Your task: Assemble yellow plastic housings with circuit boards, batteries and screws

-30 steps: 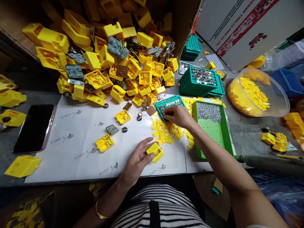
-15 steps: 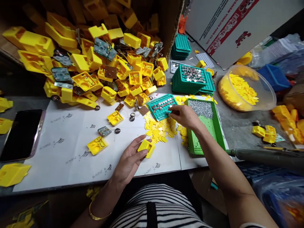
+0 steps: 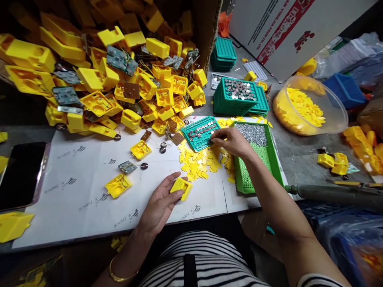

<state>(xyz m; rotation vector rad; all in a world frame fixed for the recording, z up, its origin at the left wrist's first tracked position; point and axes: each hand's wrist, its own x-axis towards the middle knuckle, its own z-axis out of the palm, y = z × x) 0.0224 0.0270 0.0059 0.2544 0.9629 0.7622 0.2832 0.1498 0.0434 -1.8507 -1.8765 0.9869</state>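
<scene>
My left hand [image 3: 160,203] is closed around a small yellow plastic housing [image 3: 181,188], tilted so that its open recess shows. The thumb presses on its lower side. My right hand [image 3: 231,141] pinches at the right edge of a teal tray [image 3: 199,146] that holds rows of small round silver cells [image 3: 204,129]. Whatever is between these fingertips is too small to make out. Flat yellow plastic pieces [image 3: 197,164] lie heaped just below the tray. To the left, another yellow housing [image 3: 118,185] lies beside a circuit board [image 3: 127,167] with a wired black disc [image 3: 144,166].
A big cardboard box [image 3: 213,36] spills yellow housings [image 3: 131,119] at the back left. Right of the tray stands a green basket [image 3: 254,175] with small metal parts. Farther back are stacked teal trays [image 3: 231,103] and a clear tub [image 3: 336,115]. A phone [image 3: 22,171] lies far left.
The whole view has shifted slightly. My right hand stays at the teal tray's right edge, its fingers slightly differently posed. My left hand still holds the yellow housing in nearly the same place.
</scene>
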